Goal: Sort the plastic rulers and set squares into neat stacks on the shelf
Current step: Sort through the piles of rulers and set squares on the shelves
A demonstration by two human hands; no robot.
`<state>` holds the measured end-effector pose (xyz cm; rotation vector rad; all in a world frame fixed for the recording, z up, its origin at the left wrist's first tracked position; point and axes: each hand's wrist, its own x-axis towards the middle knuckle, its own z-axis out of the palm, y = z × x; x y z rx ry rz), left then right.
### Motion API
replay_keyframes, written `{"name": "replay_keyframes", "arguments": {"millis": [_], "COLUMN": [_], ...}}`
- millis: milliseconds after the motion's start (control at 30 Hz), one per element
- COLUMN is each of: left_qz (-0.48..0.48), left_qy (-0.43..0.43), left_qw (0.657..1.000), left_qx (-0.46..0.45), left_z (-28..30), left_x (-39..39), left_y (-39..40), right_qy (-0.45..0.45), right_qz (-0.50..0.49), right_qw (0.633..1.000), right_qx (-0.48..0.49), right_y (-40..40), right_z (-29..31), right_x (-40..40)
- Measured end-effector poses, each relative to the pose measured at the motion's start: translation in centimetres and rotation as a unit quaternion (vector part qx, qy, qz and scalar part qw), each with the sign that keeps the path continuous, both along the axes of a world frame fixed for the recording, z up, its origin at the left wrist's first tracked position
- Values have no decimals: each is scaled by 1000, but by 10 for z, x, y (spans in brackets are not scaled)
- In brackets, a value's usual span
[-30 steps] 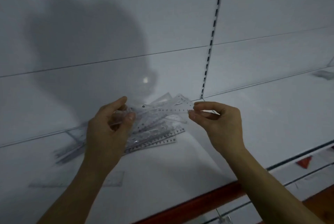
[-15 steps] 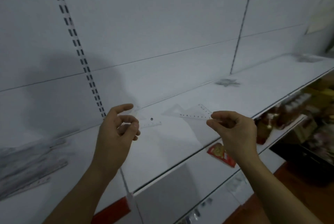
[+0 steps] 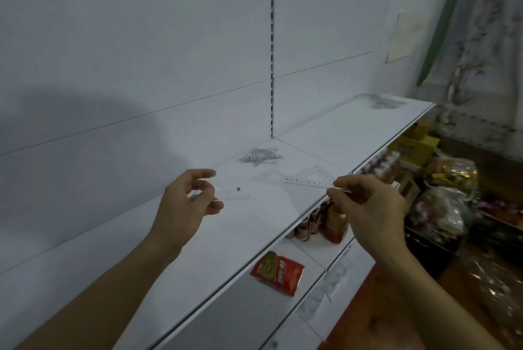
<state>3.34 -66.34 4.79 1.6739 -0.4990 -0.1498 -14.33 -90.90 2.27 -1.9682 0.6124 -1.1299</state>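
Set square (image 3: 311, 177) flat, long edge leftward, right hand (image 3: 368, 202) pinching corner

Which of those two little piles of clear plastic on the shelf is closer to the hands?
The star-shaped pile of set squares beside the slotted upright, just beyond the left hand and right hand. The other pile lies at the shelf's far end.

Retail shelving bay, dim overhead lighting.
White back panels (image 3: 135, 52) are divided by a slotted upright (image 3: 272, 47); a broad shadow (image 3: 85, 134) falls on the left panel. The white shelf (image 3: 215, 248) runs rightward. A lower shelf (image 3: 311, 253) carries a red packet (image 3: 277, 272) and bottles (image 3: 319, 222). Wooden floor (image 3: 396, 315) at lower right. A pale paper notice (image 3: 403, 38) hangs on the far wall.
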Motion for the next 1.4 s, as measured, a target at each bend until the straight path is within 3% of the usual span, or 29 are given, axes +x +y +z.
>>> {"name": "replay_keyframes", "arguments": {"millis": [333,533,633,867,1000,1100,1400], "left_qz": [29,66,72,97,114,121,117], "left_qy": [42,-78,-121,-169,-172,-178,-234], "left_qw": [998,984,970,960,953,941,841], "left_qx": [23,149,197,202,224,262,474], "left_z": [-28,-51,-54,-42,-32,-32,-39], "left_x": [121,163,163,152,134,113,22], "left_y": [-126,-179,-177,-146,-116,-96,-25], "right_qy": [44,70,91,142,194,181,163], "right_qz": [26,79,112,215,235,250,322], "right_qw": [998,994,989,964,945,943,908], "right_qx": [22,26,10,-64,-116,-121,-212], "right_y": [-100,-142,-146,-127,-112,-109,-64], "right_z": [-10,-7,-12,-22,-24,-23,-17], "right_x": [96,157,181,238,247,234,162]}}
